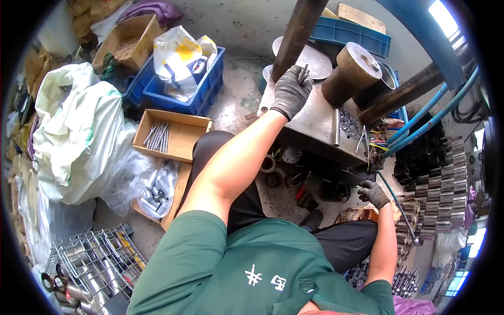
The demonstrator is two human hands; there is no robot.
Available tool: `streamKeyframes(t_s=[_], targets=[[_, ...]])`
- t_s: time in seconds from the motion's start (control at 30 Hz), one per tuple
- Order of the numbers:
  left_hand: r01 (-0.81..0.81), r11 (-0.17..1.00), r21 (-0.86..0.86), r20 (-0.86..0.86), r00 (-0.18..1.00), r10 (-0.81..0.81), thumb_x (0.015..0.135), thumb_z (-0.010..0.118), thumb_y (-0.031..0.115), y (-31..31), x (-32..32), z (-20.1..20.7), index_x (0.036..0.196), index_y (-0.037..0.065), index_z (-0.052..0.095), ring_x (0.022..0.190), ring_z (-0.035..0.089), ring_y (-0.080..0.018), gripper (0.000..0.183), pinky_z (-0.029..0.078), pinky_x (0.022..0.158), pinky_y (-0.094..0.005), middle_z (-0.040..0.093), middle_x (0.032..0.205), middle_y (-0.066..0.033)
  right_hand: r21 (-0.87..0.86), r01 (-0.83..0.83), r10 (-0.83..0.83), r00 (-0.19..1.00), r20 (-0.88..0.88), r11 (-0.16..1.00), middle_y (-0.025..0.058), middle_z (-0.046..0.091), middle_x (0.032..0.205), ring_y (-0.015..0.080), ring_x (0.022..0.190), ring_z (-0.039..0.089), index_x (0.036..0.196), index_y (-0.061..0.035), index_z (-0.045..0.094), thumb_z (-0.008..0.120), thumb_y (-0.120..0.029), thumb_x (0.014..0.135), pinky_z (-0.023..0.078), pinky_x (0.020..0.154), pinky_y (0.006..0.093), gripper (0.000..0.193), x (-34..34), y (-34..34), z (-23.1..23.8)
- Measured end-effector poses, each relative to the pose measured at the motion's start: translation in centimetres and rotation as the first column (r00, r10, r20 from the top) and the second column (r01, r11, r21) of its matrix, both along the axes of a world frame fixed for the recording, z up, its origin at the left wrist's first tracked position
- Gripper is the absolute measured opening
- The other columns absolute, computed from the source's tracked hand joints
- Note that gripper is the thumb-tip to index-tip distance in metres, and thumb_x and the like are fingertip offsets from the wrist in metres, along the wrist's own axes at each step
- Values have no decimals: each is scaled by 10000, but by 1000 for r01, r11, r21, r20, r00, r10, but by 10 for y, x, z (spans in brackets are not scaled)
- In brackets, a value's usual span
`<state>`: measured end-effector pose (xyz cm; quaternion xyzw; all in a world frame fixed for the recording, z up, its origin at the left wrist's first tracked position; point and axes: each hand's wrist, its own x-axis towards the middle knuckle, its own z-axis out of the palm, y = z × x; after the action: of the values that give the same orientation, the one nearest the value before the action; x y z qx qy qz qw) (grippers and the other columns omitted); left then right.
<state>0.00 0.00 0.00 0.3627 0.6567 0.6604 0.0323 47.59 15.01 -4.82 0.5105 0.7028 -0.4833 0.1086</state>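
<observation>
My left hand (292, 93), in a grey knit glove, is raised over the metal bench (312, 113), next to a thick dark steel post (298, 39). Its fingers are closed on a small metal part (304, 72), whose exact kind is too small to tell. To the right, my right hand (374, 195), gloved as well, hangs below the bench's front right corner. Its fingers are loosely bent and apart, and I see nothing in them. A heavy steel cylinder (349, 79), small metal parts (349, 125), a short rod (336, 127) and pliers (362, 140) are on the bench.
At left are a cardboard box (181, 149) holding metal rods (157, 137), a bag of metal parts (157, 191), a blue crate (212, 89) and a white sack (76, 136). Blue pipes (436, 118) cross at right, near stacked metal parts (441, 184). A wire basket (100, 262) stands lower left.
</observation>
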Motion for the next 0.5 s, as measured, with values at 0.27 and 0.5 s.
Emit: streamKeyframes(t_s=[0.27, 0.5], targets=[[25, 996, -81, -51, 998, -29, 835, 783, 73, 9, -1, -22, 1113, 24, 618, 824, 664, -215, 326, 556, 796, -339, 696, 924, -98, -13, 66, -66, 998, -2, 998, 113, 716, 955, 179, 706, 681, 1309, 40, 595, 666, -114, 914, 556, 626, 326, 430, 19, 2, -6], [156, 949, 275, 265, 936, -231, 880, 725, 26, 13, 16, -23, 1157, 3, 621, 910, 680, -265, 297, 538, 831, -341, 700, 990, -135, -35, 98, -100, 993, -55, 995, 115, 724, 968, 192, 738, 709, 1313, 28, 591, 665, -109, 935, 557, 635, 318, 409, 29, 11, -7]])
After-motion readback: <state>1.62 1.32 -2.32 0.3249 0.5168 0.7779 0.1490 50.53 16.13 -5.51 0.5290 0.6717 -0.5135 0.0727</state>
